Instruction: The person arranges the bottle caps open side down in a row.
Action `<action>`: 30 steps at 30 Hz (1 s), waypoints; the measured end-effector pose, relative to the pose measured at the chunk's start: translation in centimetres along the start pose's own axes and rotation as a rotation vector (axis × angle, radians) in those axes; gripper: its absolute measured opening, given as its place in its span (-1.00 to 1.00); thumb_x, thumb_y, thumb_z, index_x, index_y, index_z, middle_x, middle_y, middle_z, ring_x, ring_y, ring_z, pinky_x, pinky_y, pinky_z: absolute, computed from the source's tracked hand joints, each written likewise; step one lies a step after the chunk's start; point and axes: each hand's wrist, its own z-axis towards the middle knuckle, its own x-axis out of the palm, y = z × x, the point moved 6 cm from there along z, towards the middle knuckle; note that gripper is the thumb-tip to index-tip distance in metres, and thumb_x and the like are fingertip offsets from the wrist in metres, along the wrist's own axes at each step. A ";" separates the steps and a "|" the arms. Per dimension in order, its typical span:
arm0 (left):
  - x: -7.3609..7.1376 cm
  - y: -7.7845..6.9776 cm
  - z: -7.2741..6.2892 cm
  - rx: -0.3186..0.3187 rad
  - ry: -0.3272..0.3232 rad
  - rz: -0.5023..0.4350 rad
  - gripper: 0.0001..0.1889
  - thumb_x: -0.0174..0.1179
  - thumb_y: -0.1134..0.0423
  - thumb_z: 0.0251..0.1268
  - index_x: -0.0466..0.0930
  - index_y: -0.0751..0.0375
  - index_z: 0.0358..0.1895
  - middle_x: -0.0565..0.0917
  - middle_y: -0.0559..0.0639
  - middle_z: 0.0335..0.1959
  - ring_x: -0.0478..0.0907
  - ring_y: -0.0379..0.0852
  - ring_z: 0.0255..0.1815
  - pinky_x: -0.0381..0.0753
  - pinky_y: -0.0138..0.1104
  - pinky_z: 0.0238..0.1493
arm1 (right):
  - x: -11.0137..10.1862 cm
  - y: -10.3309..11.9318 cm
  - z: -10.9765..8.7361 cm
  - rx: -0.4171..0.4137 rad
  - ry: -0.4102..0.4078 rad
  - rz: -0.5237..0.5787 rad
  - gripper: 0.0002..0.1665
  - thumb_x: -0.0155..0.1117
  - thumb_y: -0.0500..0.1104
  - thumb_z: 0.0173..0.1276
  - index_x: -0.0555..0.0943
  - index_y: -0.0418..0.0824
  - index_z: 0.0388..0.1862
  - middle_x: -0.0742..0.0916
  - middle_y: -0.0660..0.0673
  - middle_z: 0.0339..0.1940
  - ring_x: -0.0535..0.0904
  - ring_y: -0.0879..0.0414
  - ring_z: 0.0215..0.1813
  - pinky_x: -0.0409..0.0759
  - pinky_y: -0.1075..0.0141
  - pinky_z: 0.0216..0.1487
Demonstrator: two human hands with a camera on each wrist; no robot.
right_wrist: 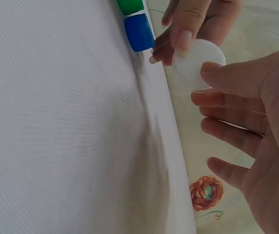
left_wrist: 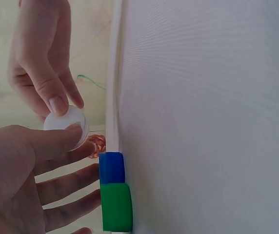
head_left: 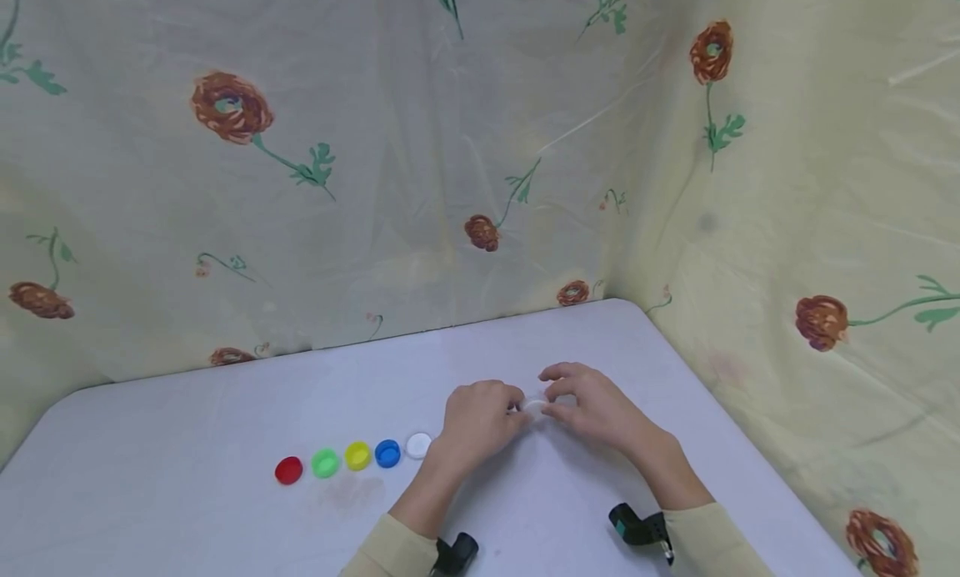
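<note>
A thin white round lid [head_left: 534, 405] is held between both hands above the right part of the table. My left hand [head_left: 483, 417] pinches one side of it, the thumb [left_wrist: 61, 140] lying across its flat face. From the other side, my right hand [head_left: 596, 406] grips the lid's edge with thumb and fingers. In the right wrist view, both thumbs press on the face of the lid [right_wrist: 194, 66], and the right hand's other fingers spread loosely below.
Left of the hands, a row of small round caps lies on the white-covered table [head_left: 187, 435]: red [head_left: 288, 470], green [head_left: 326, 463], yellow [head_left: 357, 455], blue [head_left: 387, 454] and white [head_left: 418, 445]. Straight-sided blue [left_wrist: 111, 167] and green [left_wrist: 116, 207] pieces appear beyond the left fingers. Flowered curtains [head_left: 375, 185] surround the table.
</note>
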 end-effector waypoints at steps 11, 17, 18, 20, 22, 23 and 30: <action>-0.5 -0.6 -0.1 0.032 -0.039 0.033 -0.82 0.41 0.07 0.16 0.78 -0.02 -0.20 0.76 -0.16 -0.38 0.60 -0.24 -0.43 0.48 -0.32 -0.37 | 0.3 -0.8 0.0 0.084 0.038 0.188 -0.87 0.31 -0.22 0.32 0.74 -0.12 -0.41 0.72 -0.15 0.14 0.57 -0.15 0.30 0.46 -0.08 0.34; -0.8 -0.8 -0.2 0.034 -0.079 0.030 -0.75 0.46 0.01 0.10 0.79 -0.06 -0.16 0.78 -0.14 -0.35 0.60 -0.22 -0.43 0.48 -0.31 -0.37 | 0.6 -1.3 -0.1 0.123 0.088 0.275 -0.86 0.26 -0.22 0.35 0.70 -0.13 -0.41 0.70 -0.20 0.18 0.55 -0.21 0.31 0.44 -0.14 0.33; -0.8 -0.8 -0.2 0.039 -0.089 0.029 -0.75 0.46 0.01 0.09 0.79 -0.08 -0.15 0.78 -0.14 -0.35 0.60 -0.21 -0.43 0.48 -0.31 -0.37 | 0.6 -1.4 -0.2 0.123 0.094 0.282 -0.85 0.25 -0.21 0.36 0.70 -0.14 -0.41 0.70 -0.21 0.18 0.55 -0.22 0.31 0.44 -0.14 0.32; -0.9 -0.9 -0.1 0.050 -0.109 0.030 -0.76 0.46 0.03 0.10 0.78 -0.12 -0.14 0.79 -0.15 -0.33 0.63 -0.20 -0.41 0.48 -0.30 -0.37 | 0.6 -1.5 -0.2 0.125 0.101 0.294 -0.83 0.24 -0.20 0.37 0.70 -0.15 -0.41 0.70 -0.22 0.18 0.54 -0.23 0.31 0.43 -0.15 0.32; -1.0 -1.0 -0.1 0.057 -0.124 0.033 -0.75 0.45 0.03 0.10 0.78 -0.16 -0.12 0.80 -0.15 -0.31 0.66 -0.18 -0.36 0.49 -0.29 -0.35 | 0.6 -1.6 -0.2 0.134 0.106 0.303 -0.81 0.23 -0.16 0.39 0.70 -0.16 -0.41 0.70 -0.23 0.18 0.54 -0.23 0.30 0.42 -0.16 0.32; -1.1 -1.0 -0.1 0.060 -0.131 0.035 -0.74 0.46 0.04 0.09 0.78 -0.17 -0.11 0.80 -0.16 -0.29 0.68 -0.17 -0.35 0.50 -0.28 -0.34 | 0.7 -1.7 -0.1 0.139 0.108 0.307 -0.79 0.22 -0.14 0.40 0.70 -0.16 -0.40 0.69 -0.23 0.18 0.54 -0.23 0.30 0.42 -0.16 0.32; -1.2 -1.0 -0.1 0.045 -0.136 0.038 -0.65 0.50 0.06 0.05 0.75 -0.16 -0.02 0.80 -0.14 -0.17 0.72 -0.12 -0.19 0.58 -0.21 -0.19 | 0.8 -1.7 -0.1 0.166 0.117 0.318 -0.74 0.20 -0.09 0.42 0.69 -0.19 -0.40 0.68 -0.25 0.19 0.52 -0.25 0.31 0.39 -0.19 0.34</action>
